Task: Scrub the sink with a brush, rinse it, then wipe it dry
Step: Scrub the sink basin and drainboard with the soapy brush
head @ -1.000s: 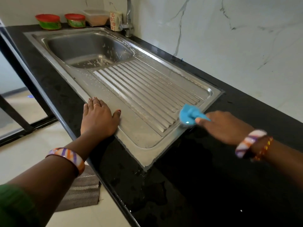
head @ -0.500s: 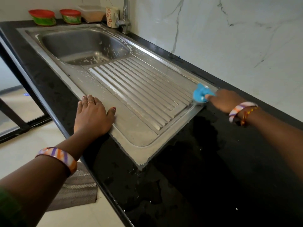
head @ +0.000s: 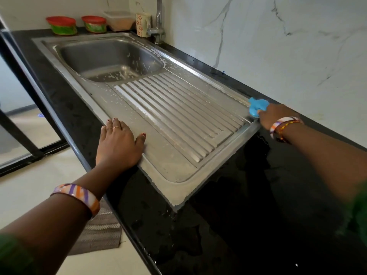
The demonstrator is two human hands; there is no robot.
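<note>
A steel sink (head: 170, 171) with a ribbed drainboard is set in a black counter; its basin (head: 111, 56) lies at the far left, flecked with white suds. My right hand (head: 275, 116) grips a small blue cloth (head: 257, 108) pressed on the drainboard's far right corner, beside the wall. My left hand (head: 119, 145) lies flat, fingers apart, on the sink's near rim. No brush is in view.
A tap (head: 157, 26) stands behind the basin beside a flowered mug (head: 143, 23), a lidded plastic box (head: 119, 20) and two red-and-green bowls (head: 62, 25). The wet black counter (head: 248, 215) stretches right. A grey mat (head: 99, 235) lies on the floor below.
My right hand has carried the blue cloth along the drainboard's right edge, from near the front toward the back corner by the wall. My left hand has stayed flat on the rim.
</note>
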